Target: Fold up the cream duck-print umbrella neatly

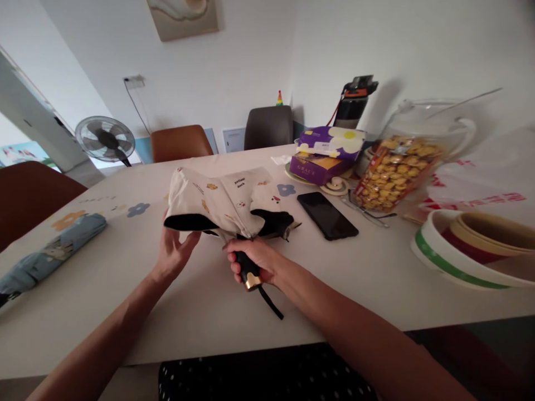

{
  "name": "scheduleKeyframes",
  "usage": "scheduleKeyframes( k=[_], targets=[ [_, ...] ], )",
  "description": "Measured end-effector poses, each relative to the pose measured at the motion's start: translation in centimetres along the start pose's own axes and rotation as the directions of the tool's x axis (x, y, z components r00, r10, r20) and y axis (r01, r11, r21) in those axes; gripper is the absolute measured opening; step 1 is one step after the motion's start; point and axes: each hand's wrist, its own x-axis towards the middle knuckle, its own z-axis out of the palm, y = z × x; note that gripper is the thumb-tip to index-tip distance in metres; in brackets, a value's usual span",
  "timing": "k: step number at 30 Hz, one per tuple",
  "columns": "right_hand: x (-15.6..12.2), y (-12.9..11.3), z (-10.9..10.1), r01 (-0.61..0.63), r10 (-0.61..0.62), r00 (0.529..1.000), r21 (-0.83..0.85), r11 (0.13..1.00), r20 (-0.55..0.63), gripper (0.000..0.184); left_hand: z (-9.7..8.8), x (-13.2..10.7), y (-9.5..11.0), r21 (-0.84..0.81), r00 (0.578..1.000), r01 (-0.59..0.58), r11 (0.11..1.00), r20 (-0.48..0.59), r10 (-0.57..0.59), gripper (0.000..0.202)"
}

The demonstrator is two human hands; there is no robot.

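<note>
One right hand (254,259) grips the "duck" umbrella (223,195); left hand (173,253), thumb apart, touches it.

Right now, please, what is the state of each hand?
Left hand: partly hidden behind the umbrella; grip cannot be told.
Right hand: closed, holding the umbrella's handle.

left fingers (189,244): partly hidden by white umbrella (221,197) | its smallest print (198,188): unreadable | far wall picture (184,25): top cut off | left blue umbrella (58,250), right white bowl (433,236): cut off
</note>
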Motion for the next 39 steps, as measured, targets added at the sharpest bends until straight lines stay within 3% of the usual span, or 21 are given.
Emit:
scheduleKeyframes(
  k=[3, 7, 9, 12, 15, 17, 19, 21, 24, 27, 29, 32, 36, 39],
  targets=[
    [0.2, 0.1, 0.0, -0.010, 0.010, 1.000, -0.026, 1.000, -0.012, 0.020, -0.1, -0.1, 0.4, -0.083, 0.999, 0.039, 0.996, 0.033, -0.036, 0.071],
    [0.1, 0.2, 0.3, -0.007, 0.003, 0.998, -0.057, 0.998, -0.062, 0.020, -0.6, 0.6, -0.1, 0.030, 0.983, 0.118, 0.993, -0.143, -0.112, 0.035],
    [0.2, 0.1, 0.4, -0.018, 0.012, 0.996, -0.065, 0.998, -0.092, 0.021, -1.2, 1.1, -0.3, -0.044, 0.957, 0.105, 0.993, -0.267, -0.113, 0.022],
    [0.2, -0.1, 0.4, -0.052, 0.042, 0.992, -0.082, 0.995, -0.117, 0.022, -2.0, 1.8, -0.2, -0.231, 0.906, 0.014, 0.973, -0.409, -0.110, 0.027],
    [0.0, -0.5, 0.3, -0.091, 0.082, 0.991, -0.091, 0.992, -0.105, 0.021, -2.6, 2.1, 0.0, -0.333, 0.924, 0.180, 0.926, -0.266, -0.275, 0.035],
    [-0.4, -0.8, 0.3, -0.101, 0.096, 0.993, -0.079, 0.992, -0.063, 0.021, -3.0, 2.1, -0.2, -0.337, 0.909, 0.283, 0.898, -0.206, -0.363, 0.040],
    [-0.8, -1.0, 0.3, -0.085, 0.083, 0.996, -0.050, 0.995, -0.035, 0.019, -3.4, 2.1, -0.7, -0.257, 0.917, 0.213, 0.943, -0.279, -0.284, 0.043],
    [-0.9, -1.1, 0.2, -0.053, 0.052, 0.998, -0.016, 0.998, -0.030, 0.017, -3.8, 2.1, -1.4, -0.060, 0.949, 0.045, 0.997, -0.309, -0.062, 0.043],
    [-0.6, -1.0, -0.2, 0.011, -0.011, 1.000, 0.000, 1.000, -0.010, 0.014, -4.0, 2.1, -1.8, 0.333, 0.975, -0.171, 0.927, -0.079, 0.208, 0.036],
    [-0.1, -0.8, -0.7, 0.038, -0.038, 0.999, -0.005, 0.999, -0.016, 0.014, -3.5, 1.7, -0.9, 0.559, 0.924, -0.373, 0.740, 0.154, 0.350, 0.044],
    [0.1, -0.6, -0.7, 0.043, -0.043, 0.998, -0.002, 0.999, -0.038, 0.013, -2.7, 1.2, 0.1, 0.556, 0.839, -0.538, 0.633, 0.275, 0.471, 0.055],
    [0.2, -0.5, -0.6, 0.043, -0.043, 0.997, -0.008, 0.999, -0.057, 0.013, -1.4, 0.3, 0.7, 0.475, 0.743, -0.669, 0.572, 0.391, 0.544, 0.047],
    [0.1, -0.2, -0.2, -0.038, 0.035, 0.999, -0.075, 0.996, -0.040, 0.017, -0.2, -0.4, -0.5, 0.385, 0.729, -0.679, 0.625, 0.456, 0.511, 0.026],
    [0.1, 0.0, 0.0, -0.042, 0.044, 0.999, -0.135, 0.990, 0.009, 0.018, 0.1, -0.6, -1.1, 0.301, 0.752, -0.647, 0.701, 0.402, 0.521, 0.019]
  ],
)
